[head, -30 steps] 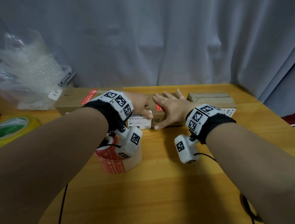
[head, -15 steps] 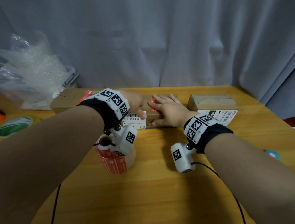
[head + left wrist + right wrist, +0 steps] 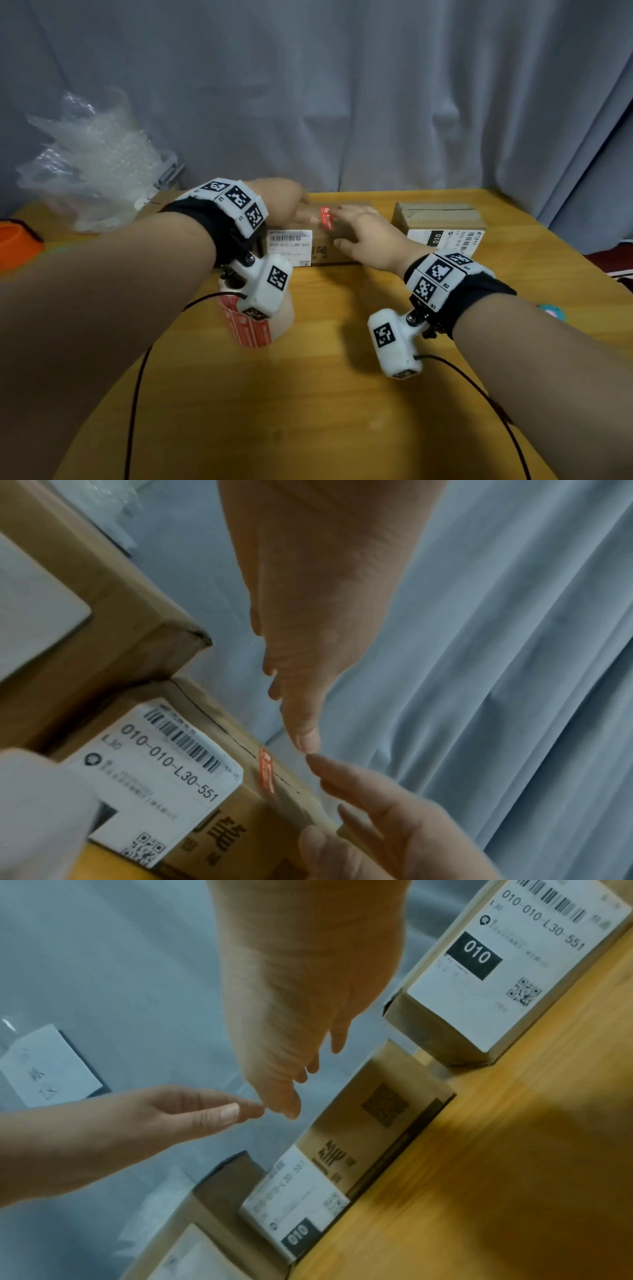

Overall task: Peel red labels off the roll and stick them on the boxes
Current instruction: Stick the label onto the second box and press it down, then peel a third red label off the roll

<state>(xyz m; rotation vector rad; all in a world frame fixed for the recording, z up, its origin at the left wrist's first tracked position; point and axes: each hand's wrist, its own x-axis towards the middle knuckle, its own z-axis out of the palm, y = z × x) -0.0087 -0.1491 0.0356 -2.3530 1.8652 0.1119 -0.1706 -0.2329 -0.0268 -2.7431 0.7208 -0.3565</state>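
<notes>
A red label (image 3: 327, 217) lies stuck on top of the middle cardboard box (image 3: 329, 251), which carries a white shipping label on its front. My left hand (image 3: 291, 207) hovers at the label's left with straight fingers, its fingertips (image 3: 306, 739) just above the box top beside the red label (image 3: 267, 769). My right hand (image 3: 359, 231) rests flat on the box to the right of the label, thumb down on the front face. Neither hand holds anything. The roll of red labels (image 3: 251, 325) stands on the table under my left wrist, partly hidden by the wrist camera.
A second box (image 3: 438, 219) stands to the right and a third box (image 3: 85, 601) to the left, behind my left arm. Crumpled bubble wrap (image 3: 92, 164) fills the back left, next to an orange object (image 3: 17, 240). A grey curtain (image 3: 342, 102) closes off the back.
My right hand slid right and off the red label, which now shows whole between the hands. My left hand lifted from the box front to its top. The head view shifted.
</notes>
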